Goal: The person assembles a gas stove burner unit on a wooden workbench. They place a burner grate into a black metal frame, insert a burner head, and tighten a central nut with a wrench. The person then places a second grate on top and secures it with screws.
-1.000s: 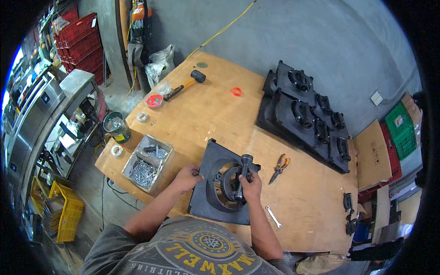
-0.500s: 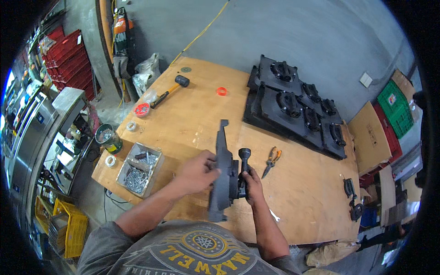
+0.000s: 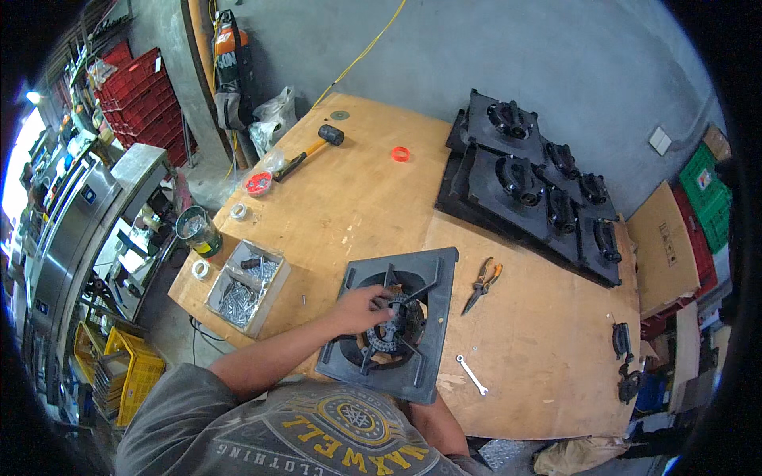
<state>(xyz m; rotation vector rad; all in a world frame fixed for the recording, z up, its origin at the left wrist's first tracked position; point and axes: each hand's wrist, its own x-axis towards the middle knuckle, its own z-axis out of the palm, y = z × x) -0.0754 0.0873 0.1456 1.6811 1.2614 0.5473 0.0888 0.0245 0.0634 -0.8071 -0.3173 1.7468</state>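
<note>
A square black cast-iron gas stove grate (image 3: 440,317) is in front of my body, its top side up and slightly tilted. The round burner (image 3: 385,337) shows in its central opening, between the inward-pointing ribs. My left hand (image 3: 363,309) reaches over the frame, thumb and fingers bent together at the middle of the burner; whatever is between the fingertips is hidden. My right forearm goes under the near edge of the grate, and the grate hides that hand. To the right on the wooden table (image 3: 540,341) lie orange-handled pliers (image 3: 482,285) and a small wrench (image 3: 472,375).
At left are a box of bolts (image 3: 246,289), a jar of hardware (image 3: 198,232) and a red-rimmed tub (image 3: 257,184). Farther back lie a rubber mallet (image 3: 313,151) and an orange ring (image 3: 400,154). Several black grates with burners (image 3: 528,182) are stacked at back right; black burner parts (image 3: 623,361) lie at the right edge.
The grate has turned from edge-on to nearly flat, top side up. My left hand has moved from its side onto the burner. My right hand, which gripped the burner pipe, is now hidden underneath.
</note>
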